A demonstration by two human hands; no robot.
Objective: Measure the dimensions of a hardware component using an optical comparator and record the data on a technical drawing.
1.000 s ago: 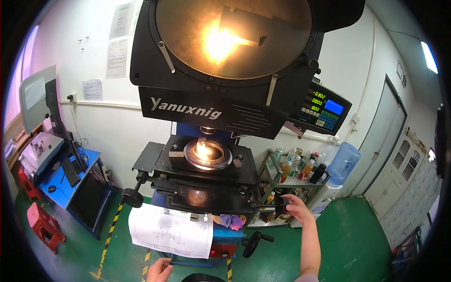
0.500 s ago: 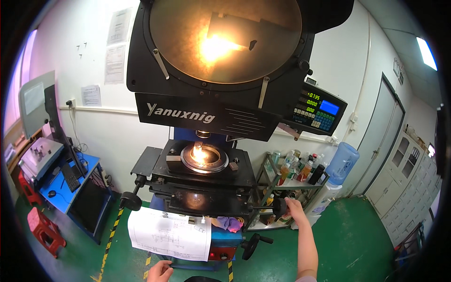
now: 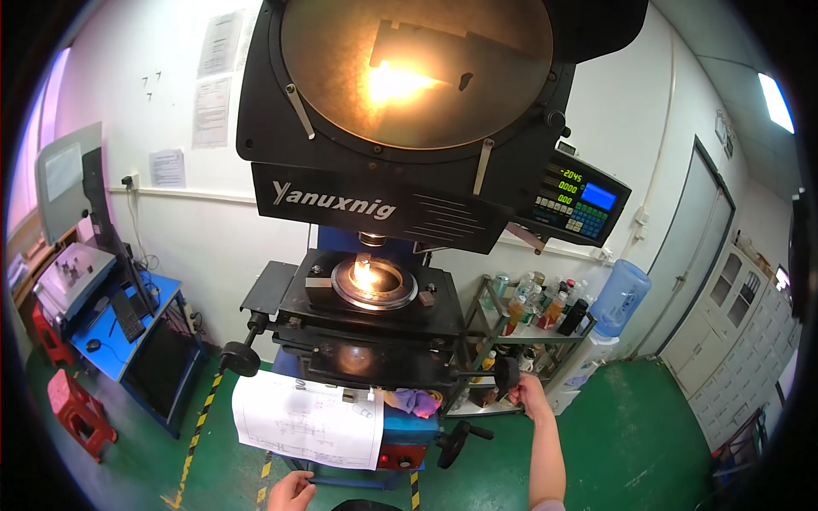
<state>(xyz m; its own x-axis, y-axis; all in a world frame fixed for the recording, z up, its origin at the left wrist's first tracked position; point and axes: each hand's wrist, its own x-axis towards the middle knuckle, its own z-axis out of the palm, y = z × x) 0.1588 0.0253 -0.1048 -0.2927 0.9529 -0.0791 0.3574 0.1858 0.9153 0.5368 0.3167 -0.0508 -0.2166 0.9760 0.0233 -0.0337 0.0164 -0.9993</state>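
My right hand grips the round black knob on the right end of the stage shaft, fingers at its lower right side. Near the lower edge, my left hand is loosely curled below a paper drawing; anything inside it is hidden. In front of me stands a black optical projector. Its stage has a round glass ring with a small, brightly lit part on it. The round screen above shows that part's dark, stepped shadow and a bright glare.
A digital readout hangs at the projector's right. Another knob sits at the stage's left, a crank wheel below. Right stand a bottle rack and water dispenser; left, a blue desk and red stools.
My right hand has shifted lower around the knob. The shadow on the screen has moved left, and the readout's top line has changed. My left hand stays put; the whole view has tilted slightly.
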